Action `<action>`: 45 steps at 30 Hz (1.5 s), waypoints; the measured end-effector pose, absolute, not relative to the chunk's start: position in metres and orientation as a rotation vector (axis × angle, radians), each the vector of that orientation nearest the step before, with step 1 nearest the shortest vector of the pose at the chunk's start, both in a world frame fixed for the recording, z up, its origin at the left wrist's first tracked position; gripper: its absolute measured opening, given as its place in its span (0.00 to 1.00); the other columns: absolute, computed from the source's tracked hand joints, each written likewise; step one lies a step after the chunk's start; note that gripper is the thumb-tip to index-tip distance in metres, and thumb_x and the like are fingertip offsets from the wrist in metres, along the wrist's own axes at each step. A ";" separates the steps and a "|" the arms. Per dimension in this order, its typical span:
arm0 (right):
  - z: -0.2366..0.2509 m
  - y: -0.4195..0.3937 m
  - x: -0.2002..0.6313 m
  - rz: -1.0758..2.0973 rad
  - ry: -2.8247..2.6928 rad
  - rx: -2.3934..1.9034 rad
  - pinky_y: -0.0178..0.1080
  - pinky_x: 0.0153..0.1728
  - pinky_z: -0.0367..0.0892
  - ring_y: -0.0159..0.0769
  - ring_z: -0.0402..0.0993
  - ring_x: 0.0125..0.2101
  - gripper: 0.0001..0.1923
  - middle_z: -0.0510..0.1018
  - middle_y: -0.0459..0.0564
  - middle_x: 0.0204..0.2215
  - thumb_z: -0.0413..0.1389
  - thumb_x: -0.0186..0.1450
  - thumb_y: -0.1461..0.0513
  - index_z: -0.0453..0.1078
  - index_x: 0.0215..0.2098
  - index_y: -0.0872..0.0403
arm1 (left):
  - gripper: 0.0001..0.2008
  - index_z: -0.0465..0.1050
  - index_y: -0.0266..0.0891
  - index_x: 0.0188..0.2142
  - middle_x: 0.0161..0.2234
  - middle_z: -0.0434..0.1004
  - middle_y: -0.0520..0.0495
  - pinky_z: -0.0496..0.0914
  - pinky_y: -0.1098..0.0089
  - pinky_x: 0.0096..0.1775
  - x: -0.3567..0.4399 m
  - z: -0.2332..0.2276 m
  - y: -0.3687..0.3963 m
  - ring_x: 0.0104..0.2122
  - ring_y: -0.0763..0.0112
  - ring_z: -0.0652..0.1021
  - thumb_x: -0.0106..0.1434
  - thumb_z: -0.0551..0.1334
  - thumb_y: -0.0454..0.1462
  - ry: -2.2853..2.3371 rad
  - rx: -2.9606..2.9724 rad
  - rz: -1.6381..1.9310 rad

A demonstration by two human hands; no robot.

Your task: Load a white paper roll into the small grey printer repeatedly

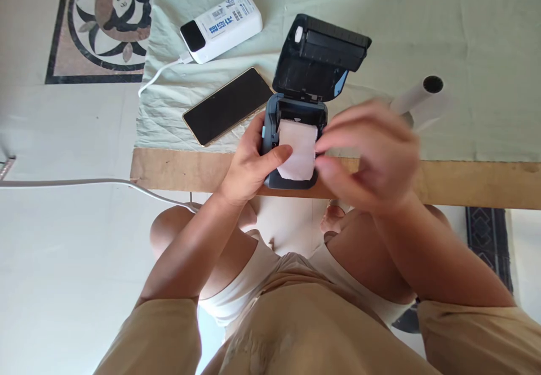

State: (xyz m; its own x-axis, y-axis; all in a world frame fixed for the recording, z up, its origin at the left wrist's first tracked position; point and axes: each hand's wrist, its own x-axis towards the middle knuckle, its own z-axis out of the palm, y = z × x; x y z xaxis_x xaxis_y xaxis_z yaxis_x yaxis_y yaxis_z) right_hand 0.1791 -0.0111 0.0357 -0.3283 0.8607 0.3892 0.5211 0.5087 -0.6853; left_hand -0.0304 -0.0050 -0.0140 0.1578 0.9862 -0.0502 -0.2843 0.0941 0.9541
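My left hand (253, 163) is wrapped round a small dark portable printer (269, 132) at the table's front edge, its thumb lying on the paper. The printer's black lid (323, 53) stands open, tipped back. White paper (298, 152) sits in the compartment; whether it is a roll or a loose strip is hard to make out. At the right side of the paper is my right hand (372, 155), blurred by motion, with thumb and fingertips close to the paper's edge. Whether those fingertips grip the paper does not show.
Left of the printer lie a black phone (228, 107) and a white power bank (224, 25) with a white cable (163, 73). To the right is a white paper roll (412, 96) with a dark hollow core. A green cloth (473, 53) covers the table behind its wooden edge (486, 183).
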 end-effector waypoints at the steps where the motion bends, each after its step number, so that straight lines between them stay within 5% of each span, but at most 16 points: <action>1: 0.038 -0.009 0.184 0.581 -1.881 -1.206 0.55 0.58 0.81 0.51 0.79 0.60 0.11 0.81 0.49 0.54 0.58 0.76 0.46 0.79 0.49 0.37 | 0.27 0.78 0.43 0.52 0.45 0.84 0.46 0.78 0.64 0.43 -0.031 -0.016 -0.005 0.42 0.59 0.83 0.58 0.80 0.49 0.905 1.020 1.182; 4: 0.047 -0.001 0.194 0.706 -1.634 -1.331 0.47 0.51 0.85 0.54 0.64 0.76 0.21 0.70 0.44 0.72 0.61 0.74 0.43 0.71 0.63 0.31 | 0.31 0.78 0.45 0.57 0.49 0.85 0.45 0.80 0.61 0.48 -0.033 -0.022 -0.005 0.47 0.56 0.84 0.58 0.80 0.51 0.898 1.092 1.175; 6: 0.050 0.004 0.194 0.849 -1.596 -1.299 0.45 0.47 0.84 0.51 0.62 0.77 0.23 0.68 0.41 0.73 0.65 0.72 0.43 0.70 0.62 0.30 | 0.38 0.76 0.48 0.60 0.55 0.84 0.44 0.81 0.59 0.52 -0.036 -0.028 -0.002 0.52 0.52 0.84 0.54 0.82 0.52 0.908 1.136 1.172; 9: 0.049 0.008 0.191 0.923 -1.554 -1.269 0.44 0.43 0.78 0.45 0.76 0.59 0.13 0.77 0.46 0.56 0.66 0.72 0.44 0.73 0.46 0.38 | 0.49 0.70 0.54 0.67 0.57 0.81 0.46 0.80 0.59 0.51 -0.041 -0.037 0.003 0.52 0.53 0.84 0.48 0.84 0.52 0.842 1.200 1.187; 13: 0.038 0.008 0.188 0.917 -1.501 -1.214 0.39 0.33 0.68 0.33 0.72 0.37 0.17 0.72 0.45 0.40 0.73 0.67 0.51 0.69 0.38 0.44 | 0.52 0.69 0.54 0.68 0.59 0.80 0.45 0.79 0.59 0.49 -0.044 -0.042 0.006 0.53 0.50 0.83 0.46 0.85 0.53 0.789 1.247 1.139; 20: 0.019 0.011 0.193 1.058 -1.796 -1.027 0.41 0.34 0.67 0.34 0.63 0.33 0.19 0.70 0.47 0.34 0.70 0.69 0.53 0.67 0.29 0.48 | 0.54 0.66 0.53 0.69 0.62 0.76 0.42 0.80 0.59 0.51 -0.045 -0.038 0.000 0.57 0.48 0.82 0.46 0.85 0.52 0.898 1.162 1.119; 24: 0.016 0.010 0.195 1.154 -1.776 -1.038 0.42 0.37 0.71 0.33 0.63 0.32 0.18 0.73 0.46 0.35 0.70 0.69 0.46 0.73 0.31 0.46 | 0.50 0.66 0.61 0.71 0.62 0.76 0.46 0.78 0.56 0.54 -0.046 -0.041 -0.001 0.57 0.51 0.80 0.52 0.83 0.54 0.812 1.208 1.136; 26: 0.012 0.009 0.195 1.159 -1.679 -1.099 0.41 0.41 0.75 0.33 0.67 0.35 0.14 0.76 0.45 0.40 0.73 0.66 0.49 0.77 0.40 0.43 | 0.45 0.70 0.61 0.69 0.65 0.76 0.47 0.76 0.52 0.62 -0.044 -0.040 -0.004 0.64 0.46 0.78 0.55 0.81 0.58 0.766 1.201 1.199; 28: 0.008 0.009 0.194 1.191 -1.603 -1.107 0.40 0.47 0.78 0.36 0.74 0.45 0.25 0.79 0.44 0.50 0.78 0.61 0.52 0.77 0.53 0.37 | 0.35 0.74 0.60 0.67 0.66 0.76 0.47 0.71 0.49 0.70 -0.041 -0.037 -0.007 0.69 0.46 0.75 0.63 0.75 0.59 0.738 1.190 1.259; 31: 0.004 0.011 0.191 1.342 -1.572 -1.034 0.41 0.57 0.78 0.38 0.77 0.56 0.37 0.79 0.43 0.60 0.78 0.60 0.51 0.72 0.63 0.36 | 0.25 0.78 0.57 0.63 0.59 0.81 0.47 0.75 0.52 0.65 -0.036 -0.030 -0.012 0.62 0.51 0.80 0.70 0.70 0.56 0.797 1.175 1.276; 39: 0.011 0.009 0.182 1.562 -1.339 -1.017 0.41 0.53 0.79 0.40 0.79 0.53 0.40 0.82 0.43 0.50 0.81 0.52 0.52 0.75 0.59 0.42 | 0.28 0.80 0.51 0.58 0.55 0.84 0.47 0.78 0.56 0.61 -0.036 -0.018 -0.013 0.61 0.49 0.82 0.66 0.74 0.60 0.927 1.119 1.195; 45: 0.006 0.011 0.185 1.567 -1.421 -0.901 0.36 0.53 0.77 0.34 0.78 0.51 0.35 0.82 0.42 0.52 0.79 0.59 0.55 0.74 0.61 0.42 | 0.23 0.80 0.54 0.59 0.56 0.84 0.48 0.77 0.57 0.62 -0.037 -0.022 -0.012 0.61 0.52 0.82 0.68 0.72 0.55 0.830 1.126 1.205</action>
